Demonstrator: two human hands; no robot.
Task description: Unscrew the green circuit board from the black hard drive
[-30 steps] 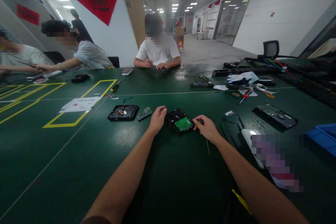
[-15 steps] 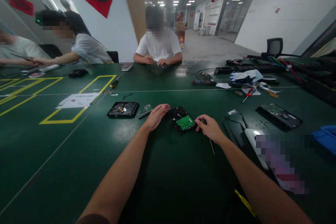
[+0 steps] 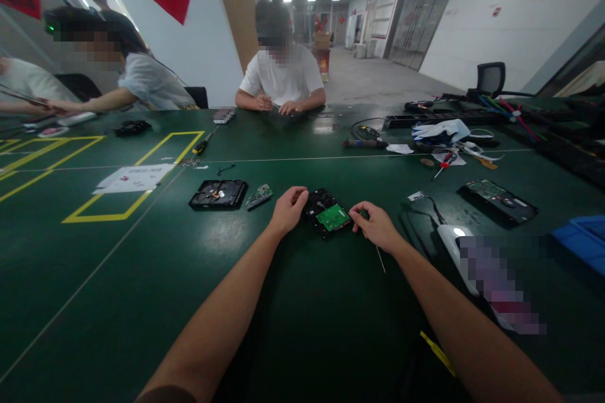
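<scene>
— Near the middle of the desk [image 3: 302,315], what is getting lost from sight?

— Mostly the screwdriver [image 3: 380,260]. The right hand [image 3: 375,227] is swallowing its handle, grip closed tight round it, so only the thin shaft is showing, pointing back toward the wearer. A pixelled patch [image 3: 496,283] is also covering whatever is lying further right.

— And the left hand [image 3: 287,209]?

— It is curling against the left edge of the hard drive [image 3: 317,201], fingertips touching the case. The knuckles are hiding what is going on underneath, so I cannot tell whether that grip is clamping the drive or only resting on it.

— How is the drive looking?

— It is lying flat on the desk between the two hands, turned at an angle, a black case with its green circuit board [image 3: 333,218] facing up. Screws are too small to make out. The right hand is sitting just beside the board's right corner.

— Anything lying near?

— An opened drive [image 3: 218,193] and a loose small board [image 3: 259,196] are lying left of the left hand, apart from it.
</scene>
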